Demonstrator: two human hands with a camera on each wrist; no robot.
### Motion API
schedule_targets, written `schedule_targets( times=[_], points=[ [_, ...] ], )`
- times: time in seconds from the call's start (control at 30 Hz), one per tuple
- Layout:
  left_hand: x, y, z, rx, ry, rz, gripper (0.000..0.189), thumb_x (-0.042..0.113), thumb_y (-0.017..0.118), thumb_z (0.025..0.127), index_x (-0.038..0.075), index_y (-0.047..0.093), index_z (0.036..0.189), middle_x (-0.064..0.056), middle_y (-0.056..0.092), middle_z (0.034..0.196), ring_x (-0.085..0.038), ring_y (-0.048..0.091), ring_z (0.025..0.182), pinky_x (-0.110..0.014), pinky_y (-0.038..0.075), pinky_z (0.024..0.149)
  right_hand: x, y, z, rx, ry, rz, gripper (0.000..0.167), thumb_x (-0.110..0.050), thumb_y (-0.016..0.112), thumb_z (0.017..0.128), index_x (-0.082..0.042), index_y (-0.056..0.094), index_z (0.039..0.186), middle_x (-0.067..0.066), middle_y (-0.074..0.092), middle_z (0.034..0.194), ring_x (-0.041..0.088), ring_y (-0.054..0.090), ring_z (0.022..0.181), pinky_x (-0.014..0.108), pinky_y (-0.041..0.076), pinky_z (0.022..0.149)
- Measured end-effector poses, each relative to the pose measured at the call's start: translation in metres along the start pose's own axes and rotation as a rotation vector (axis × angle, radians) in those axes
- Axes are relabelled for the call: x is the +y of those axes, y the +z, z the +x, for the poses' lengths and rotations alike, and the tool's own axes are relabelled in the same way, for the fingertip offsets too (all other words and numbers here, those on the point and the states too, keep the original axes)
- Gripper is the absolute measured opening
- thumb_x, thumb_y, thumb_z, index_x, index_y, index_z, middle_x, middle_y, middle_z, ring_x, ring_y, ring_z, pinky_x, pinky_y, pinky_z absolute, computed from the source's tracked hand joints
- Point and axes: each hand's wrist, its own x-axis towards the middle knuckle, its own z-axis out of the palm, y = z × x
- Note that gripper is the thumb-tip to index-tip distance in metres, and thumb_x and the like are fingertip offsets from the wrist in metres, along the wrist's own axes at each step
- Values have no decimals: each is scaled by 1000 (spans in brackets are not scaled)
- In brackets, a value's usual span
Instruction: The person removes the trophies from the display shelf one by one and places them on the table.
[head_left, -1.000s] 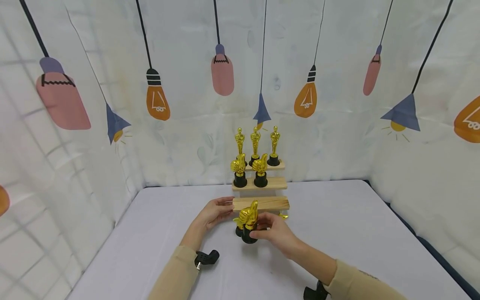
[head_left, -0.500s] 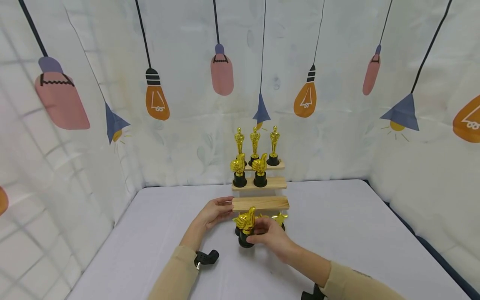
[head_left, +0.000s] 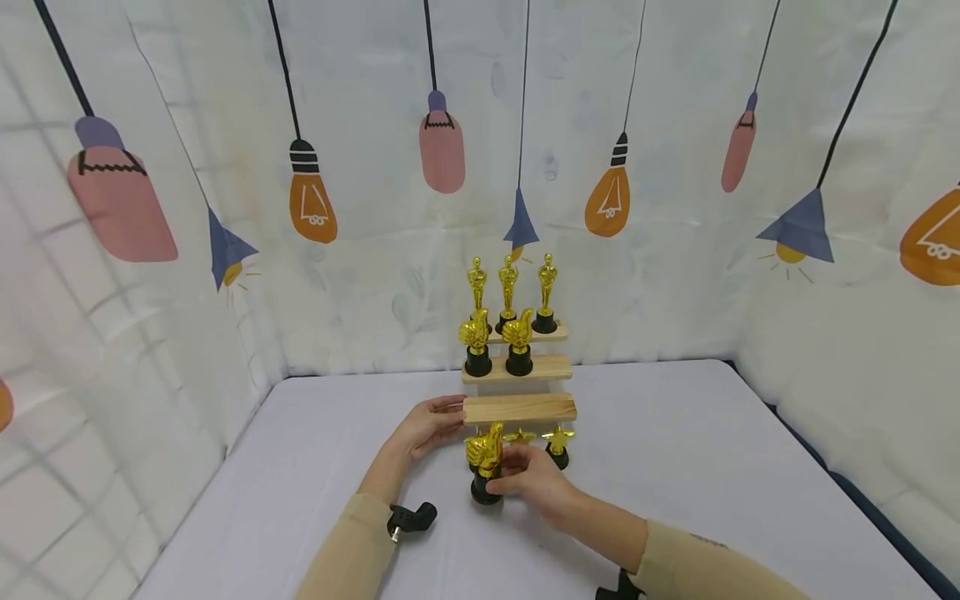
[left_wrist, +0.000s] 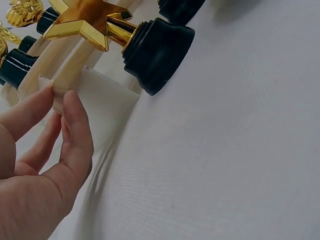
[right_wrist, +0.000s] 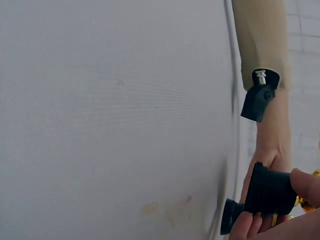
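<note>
My right hand (head_left: 542, 483) holds a gold thumbs-up trophy (head_left: 484, 451) by its black base, in front of the stepped wooden stand. In the right wrist view, its black base (right_wrist: 274, 192) sits between thumb and fingers. My left hand (head_left: 429, 427) pinches the left end of the stand's lowest wooden shelf (head_left: 519, 408); the left wrist view shows thumb and fingers around that end. Star trophies (head_left: 557, 447) stand on the table before the lowest shelf. One star trophy (left_wrist: 157, 55) is close to my left fingers, partly hidden behind the held trophy in the head view.
Two thumbs-up trophies (head_left: 518, 342) stand on the middle shelf (head_left: 551, 367). Three gold figure trophies (head_left: 547, 292) line the top shelf (head_left: 555, 334). A white cloth covers the table (head_left: 675, 467), and a printed curtain (head_left: 360, 292) hangs behind it.
My right hand has brought the thumbs-up trophy lower, toward me and slightly left, uncovering the star trophies behind. The left hand keeps its place on the lowest shelf.
</note>
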Motion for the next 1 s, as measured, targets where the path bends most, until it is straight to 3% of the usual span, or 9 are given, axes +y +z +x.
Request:
schedule_targets(
  times=[0.3,1.0],
  points=[
    [-2,1,-3,13,-4,-8,49,0,67,99,-9,50,144,-22,61,132,-22,68,102,-31,59,85,9,8,4,-25,10,29,42,11,81,79,6,63,117,9,63,106,20,56,94,27,55,78],
    [-1,1,1,11,-1,-7,48,-1,66,99,-7,52,144,-22,61,133,-22,67,106,-32,59,87,10,12,12,16,-10,-72,47,10,84,76,7,62,117,9,65,104,21,59,94,32,55,82]
  ],
)
